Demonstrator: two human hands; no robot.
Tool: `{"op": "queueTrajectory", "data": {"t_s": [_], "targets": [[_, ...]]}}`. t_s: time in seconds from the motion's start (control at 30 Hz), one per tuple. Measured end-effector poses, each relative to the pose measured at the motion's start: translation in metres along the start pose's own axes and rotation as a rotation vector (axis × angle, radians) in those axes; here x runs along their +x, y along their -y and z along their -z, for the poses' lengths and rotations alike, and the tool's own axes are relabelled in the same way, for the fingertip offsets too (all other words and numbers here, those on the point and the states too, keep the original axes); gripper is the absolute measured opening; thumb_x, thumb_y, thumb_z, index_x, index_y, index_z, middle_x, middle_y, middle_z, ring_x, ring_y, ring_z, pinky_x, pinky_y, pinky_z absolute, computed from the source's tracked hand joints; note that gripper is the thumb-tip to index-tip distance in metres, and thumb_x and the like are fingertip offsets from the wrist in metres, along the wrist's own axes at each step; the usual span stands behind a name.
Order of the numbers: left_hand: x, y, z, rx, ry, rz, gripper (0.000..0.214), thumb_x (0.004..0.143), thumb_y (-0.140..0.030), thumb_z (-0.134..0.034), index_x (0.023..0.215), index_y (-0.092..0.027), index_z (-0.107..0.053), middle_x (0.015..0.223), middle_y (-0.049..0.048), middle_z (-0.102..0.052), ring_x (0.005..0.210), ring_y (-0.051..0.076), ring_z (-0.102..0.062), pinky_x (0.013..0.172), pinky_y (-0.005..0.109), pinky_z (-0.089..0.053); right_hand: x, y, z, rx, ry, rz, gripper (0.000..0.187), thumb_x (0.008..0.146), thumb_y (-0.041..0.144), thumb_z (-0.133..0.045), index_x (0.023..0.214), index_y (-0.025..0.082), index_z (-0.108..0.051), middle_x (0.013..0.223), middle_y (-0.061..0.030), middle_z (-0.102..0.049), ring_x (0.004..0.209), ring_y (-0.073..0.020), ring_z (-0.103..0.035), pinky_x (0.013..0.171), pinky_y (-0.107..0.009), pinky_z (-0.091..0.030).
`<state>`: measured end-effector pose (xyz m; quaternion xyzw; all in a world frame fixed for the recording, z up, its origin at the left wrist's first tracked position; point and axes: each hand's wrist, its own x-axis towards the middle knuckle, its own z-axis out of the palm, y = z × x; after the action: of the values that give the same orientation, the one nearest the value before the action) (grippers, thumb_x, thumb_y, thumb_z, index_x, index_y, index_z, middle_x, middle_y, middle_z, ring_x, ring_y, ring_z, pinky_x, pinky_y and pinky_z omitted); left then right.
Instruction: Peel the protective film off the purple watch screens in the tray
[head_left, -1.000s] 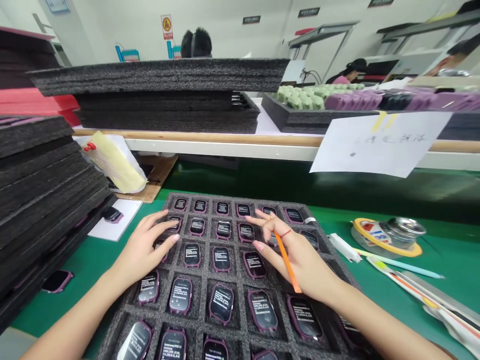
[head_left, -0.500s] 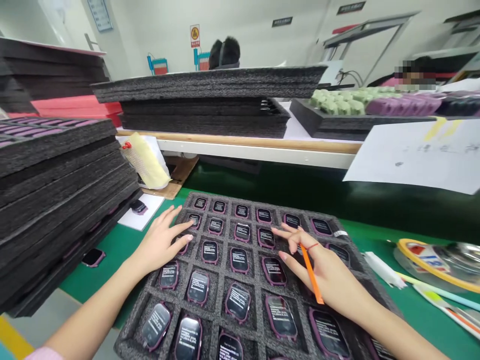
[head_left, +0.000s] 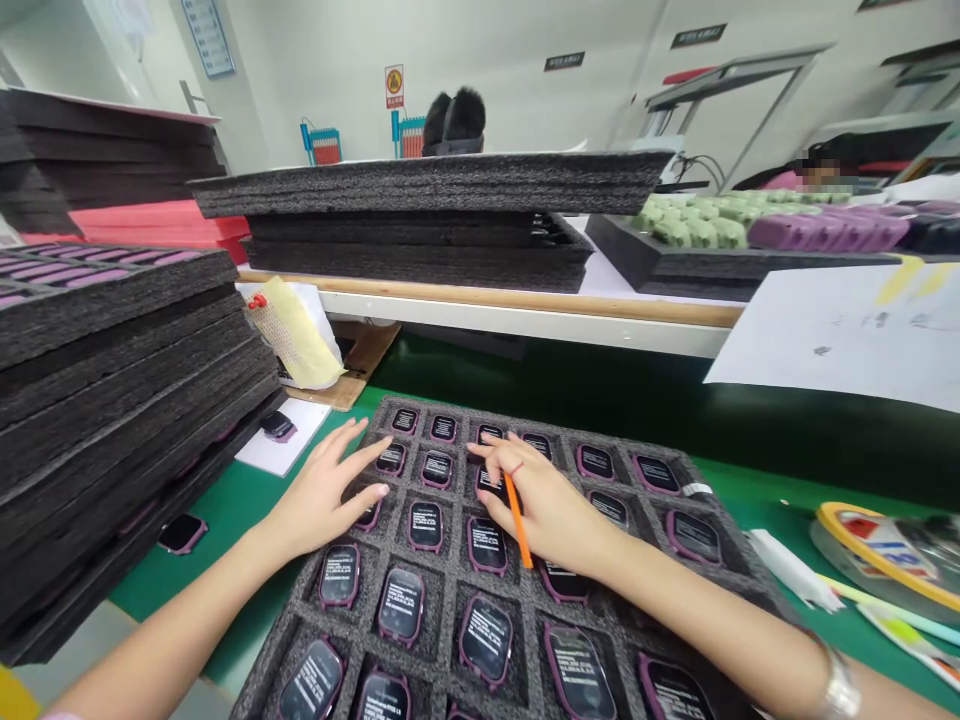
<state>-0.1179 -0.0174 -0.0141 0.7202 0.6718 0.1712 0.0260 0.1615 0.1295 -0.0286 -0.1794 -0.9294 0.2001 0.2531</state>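
A dark foam tray (head_left: 446, 545) lies tilted in front of me, its pockets holding several purple-framed smartwatches (head_left: 486, 638) with lines of white text on their lit screens. My left hand (head_left: 319, 495) rests open at the tray's left edge, fingers spread, the index fingertip by a smartwatch (head_left: 390, 458) in the second row. My right hand (head_left: 544, 495) is over the upper middle pockets, thumb and fingers around a smartwatch (head_left: 491, 480) still in its pocket. A flat orange stick (head_left: 519, 525) is tucked in this hand and points back toward me. Fingers and forearm hide several watches.
Stacked foam trays (head_left: 127, 400) rise at the left, beside a loose smartwatch (head_left: 182, 533) and a white pad (head_left: 285, 440). A shelf (head_left: 480, 310) with more foam crosses behind. At right lie a round yellow-rimmed container (head_left: 885, 560) and pens (head_left: 892, 605).
My right hand has moved left across the tray with the orange stick, from the fourth column to around the third. The left hand stays nearly in place. The view has shifted slightly.
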Motion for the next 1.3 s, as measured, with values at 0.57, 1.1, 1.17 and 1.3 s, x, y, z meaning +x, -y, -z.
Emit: {"op": "queueTrajectory", "data": {"t_s": [0.57, 1.1, 1.17, 1.3], "targets": [[0.049, 0.009, -0.011, -0.002, 0.028, 0.085, 0.058, 0.102, -0.060, -0.043, 0.148, -0.027, -0.051, 0.162, 0.0169, -0.029, 0.153, 0.036, -0.023, 0.124, 0.058, -0.025, 0.037, -0.008, -0.014, -0.018, -0.041, -0.003, 0.023, 0.089, 0.016, -0.054, 0.087, 0.026, -0.032, 0.131, -0.0147, -0.065, 0.140, -0.0290, -0.047, 0.122, -0.062, -0.029], [0.074, -0.026, -0.021, 0.056, 0.034, -0.044, 0.063, 0.097, -0.062, -0.053, 0.143, -0.019, -0.057, 0.159, 0.0178, -0.036, 0.151, 0.039, -0.027, 0.122, 0.061, -0.027, -0.022, -0.039, 0.021, -0.052, -0.076, -0.122, 0.018, 0.092, 0.021, -0.053, 0.089, 0.025, -0.036, 0.130, -0.0155, -0.066, 0.139, -0.0313, -0.049, 0.116, -0.067, -0.035], [0.079, -0.031, -0.027, 0.066, 0.041, -0.059, 0.061, 0.097, -0.061, -0.055, 0.141, -0.020, -0.059, 0.159, 0.0181, -0.037, 0.150, 0.039, -0.027, 0.122, 0.061, -0.027, -0.015, -0.036, 0.019, -0.049, -0.070, -0.117, 0.020, 0.091, 0.019, -0.054, 0.088, 0.025, -0.036, 0.131, -0.0151, -0.066, 0.139, -0.0305, -0.049, 0.118, -0.065, -0.034], [0.084, -0.041, -0.030, 0.082, 0.065, -0.097, 0.061, 0.097, -0.061, -0.054, 0.146, -0.026, -0.054, 0.160, 0.0164, -0.035, 0.151, 0.038, -0.027, 0.122, 0.058, -0.030, 0.001, -0.025, 0.016, -0.045, -0.050, -0.092, 0.025, 0.088, 0.014, -0.057, 0.085, 0.025, -0.035, 0.128, -0.0129, -0.067, 0.138, -0.0304, -0.051, 0.121, -0.062, -0.032]]}}
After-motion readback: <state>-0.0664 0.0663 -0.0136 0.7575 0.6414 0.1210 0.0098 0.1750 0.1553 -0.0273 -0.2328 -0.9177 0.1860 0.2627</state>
